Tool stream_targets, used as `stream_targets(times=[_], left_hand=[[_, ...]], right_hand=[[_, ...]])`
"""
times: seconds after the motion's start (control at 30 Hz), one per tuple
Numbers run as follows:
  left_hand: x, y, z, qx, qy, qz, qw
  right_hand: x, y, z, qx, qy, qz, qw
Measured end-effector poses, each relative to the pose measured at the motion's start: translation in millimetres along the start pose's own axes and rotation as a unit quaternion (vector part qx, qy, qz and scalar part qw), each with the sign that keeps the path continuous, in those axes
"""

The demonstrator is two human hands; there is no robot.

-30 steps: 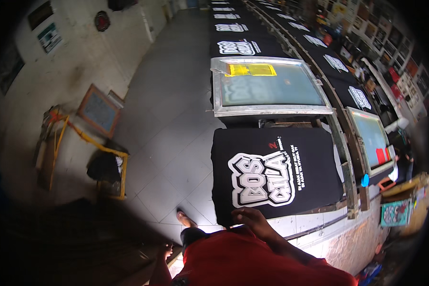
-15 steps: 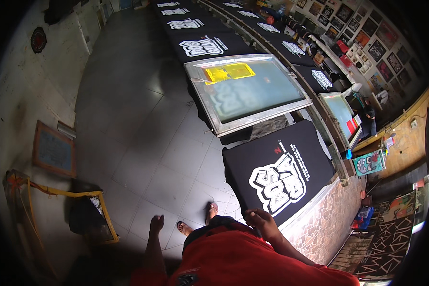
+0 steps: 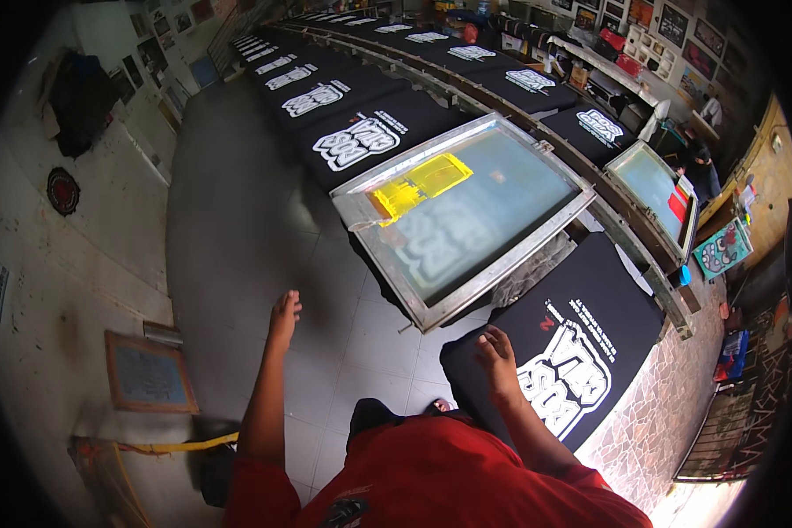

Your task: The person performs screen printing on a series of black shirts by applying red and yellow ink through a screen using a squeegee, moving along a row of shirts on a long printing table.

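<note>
My left hand (image 3: 284, 321) is raised over the grey floor, its fingers loosely apart and nothing in it. My right hand (image 3: 496, 354) hovers at the left edge of the nearest black T-shirt (image 3: 590, 290), fingers half bent and empty; whether it touches the cloth I cannot tell. This shirt bears a large white lettered print, partly covered by my forearm. Just beyond lies a metal-framed printing screen (image 3: 510, 202). A yellow strip (image 3: 427, 183) is on its upper left part, and a pale print shows through its mesh.
More printed black shirts (image 3: 356, 143) line the long table into the distance, beside a dark rail (image 3: 616, 211). A second screen (image 3: 647, 189) with a red patch lies across the rail. Frames (image 3: 150, 371) lean along the left wall. A person (image 3: 702, 167) is at the far right.
I have moved forward toward the large screen. Both hands have risen and reached ahead, the right one now by the nearest shirt's upper left edge. The screen stays in place on the table.
</note>
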State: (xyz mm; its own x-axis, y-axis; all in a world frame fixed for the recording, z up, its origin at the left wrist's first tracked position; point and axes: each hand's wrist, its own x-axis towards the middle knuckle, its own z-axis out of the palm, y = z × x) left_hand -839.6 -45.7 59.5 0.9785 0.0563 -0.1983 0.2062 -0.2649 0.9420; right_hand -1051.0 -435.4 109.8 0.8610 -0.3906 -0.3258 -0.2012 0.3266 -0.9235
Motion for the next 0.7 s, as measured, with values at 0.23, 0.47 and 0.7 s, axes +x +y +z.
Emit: stream_targets(times=[0.23,0.47,0.7], left_hand=[[212.3,105.8,53.7,0.104,-0.084,0.178,0.975],[371.1,128.7,139.1,0.221,-0.241,0.291,0.899],[407.8,116.3,192.7,0.275,-0.367,0.244,0.855]], right_hand=[[72.8,19.7,39.2,0.009,0.137,-0.038,0.990],[112.1,43.9,92.0,0.023,0.318,-0.032,0.947],[135.3,73.9,103.3,-0.011,0.433,-0.074,0.898]])
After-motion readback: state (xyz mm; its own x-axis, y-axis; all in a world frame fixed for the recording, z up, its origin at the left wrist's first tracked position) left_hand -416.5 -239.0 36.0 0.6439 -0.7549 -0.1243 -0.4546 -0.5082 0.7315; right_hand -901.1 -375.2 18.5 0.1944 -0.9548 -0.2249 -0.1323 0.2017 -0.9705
